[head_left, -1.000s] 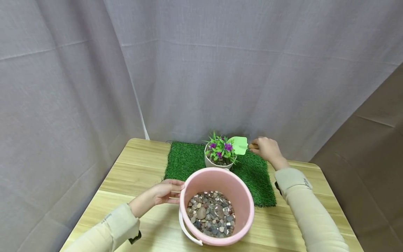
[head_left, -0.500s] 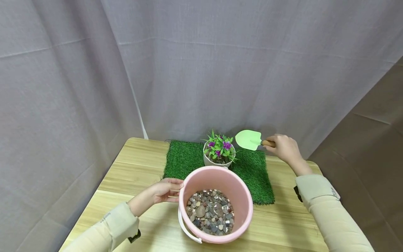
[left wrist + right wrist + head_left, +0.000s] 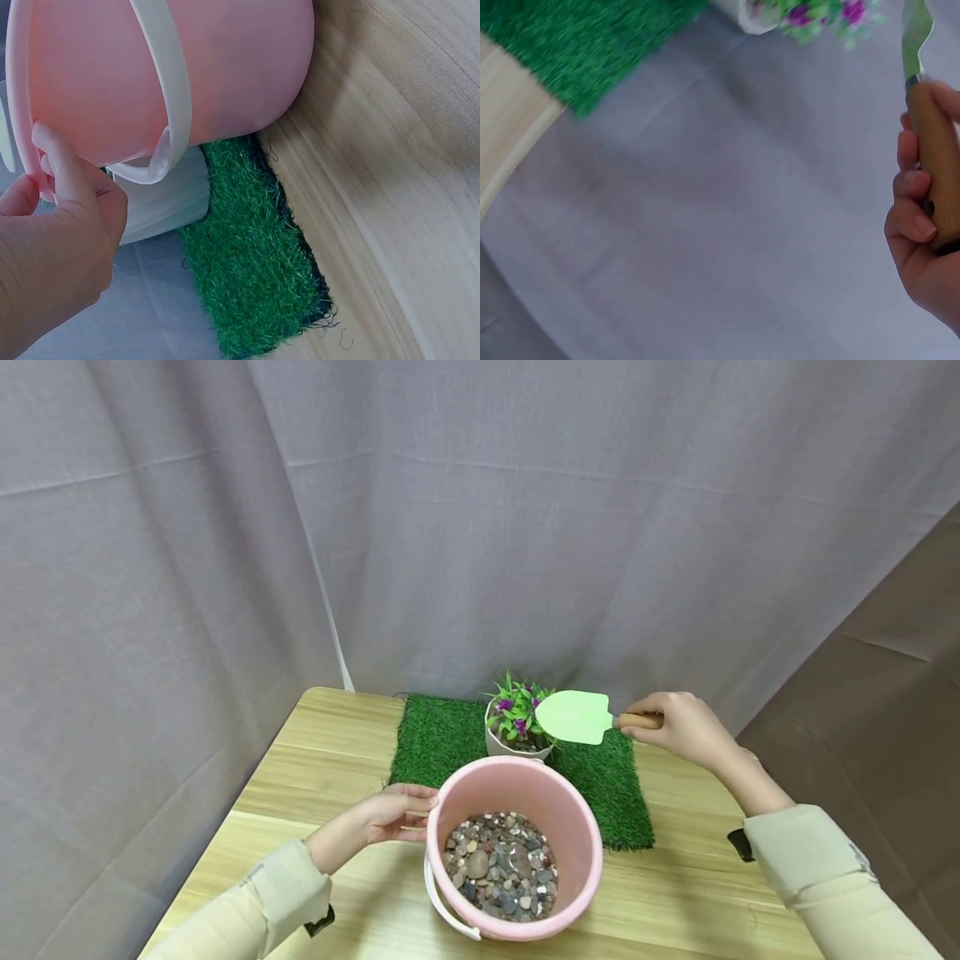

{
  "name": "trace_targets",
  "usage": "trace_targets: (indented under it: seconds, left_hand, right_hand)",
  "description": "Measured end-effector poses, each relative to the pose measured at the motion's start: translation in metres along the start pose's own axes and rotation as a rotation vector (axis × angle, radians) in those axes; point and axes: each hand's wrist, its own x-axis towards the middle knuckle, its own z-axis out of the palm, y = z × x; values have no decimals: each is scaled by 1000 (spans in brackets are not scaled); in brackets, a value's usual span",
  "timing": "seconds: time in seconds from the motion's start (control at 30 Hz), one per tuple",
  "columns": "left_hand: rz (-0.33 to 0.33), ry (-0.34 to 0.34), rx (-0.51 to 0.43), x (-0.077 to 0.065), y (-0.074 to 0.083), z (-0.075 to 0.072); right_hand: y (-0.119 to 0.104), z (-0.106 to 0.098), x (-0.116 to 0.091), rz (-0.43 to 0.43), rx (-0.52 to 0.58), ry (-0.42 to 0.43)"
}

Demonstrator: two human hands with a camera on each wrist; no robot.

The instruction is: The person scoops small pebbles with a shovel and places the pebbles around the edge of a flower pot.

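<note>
A pink bucket (image 3: 585, 827) with a white handle (image 3: 180, 90) stands at the table's front, with pebbles (image 3: 502, 868) covering its bottom. My left hand (image 3: 390, 814) pinches the bucket's rim at its left side, thumb and fingers on either side of the edge in the left wrist view. In my right hand (image 3: 682, 727) is a garden trowel (image 3: 577, 717) with a light green blade, gripped round its wooden handle (image 3: 936, 150). The blade hangs in the air, level, overlapping the right part of the potted purple flowers (image 3: 510, 714) in the head view. No stones show on the blade.
Behind the bucket, the white flowerpot (image 3: 498, 745) stands on a green artificial-grass mat (image 3: 435, 739). The wooden table (image 3: 330, 760) ends at grey curtains (image 3: 480, 568) at the back and left. A brown cloth (image 3: 862, 727) hangs at the right.
The trowel first moved right, away from the flowers, then came back left and nearer to me, its blade turning level. My left hand and the bucket stay in place.
</note>
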Motion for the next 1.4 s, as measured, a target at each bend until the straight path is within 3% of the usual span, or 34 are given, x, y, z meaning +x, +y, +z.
trace_targets:
  seconds: [0.17,0.37,0.53,0.7,0.9,1.13,1.4]
  left_hand:
    - [0,2,-1,-1,1,0]
    - [-4,7,-10,-1,1,0]
    - [-6,30,-8,-1,1,0]
    - [2,18,-17,0,0,3]
    - [1,19,-25,1,0,3]
    - [2,12,-28,2,-1,3]
    - [-3,24,-19,0,-2,0]
  right_hand:
    - [-31,13,-4,-110,65,-87]
    - [-72,54,-9,-256,43,-230]
    - [-95,85,-6,-310,-27,-293]
    - [-111,102,-4,-344,-56,-332]
    - [-122,103,-7,-374,-148,-303]
    - [-118,102,-8,-398,-241,-288]
    - [-106,117,-10,-422,-215,-238]
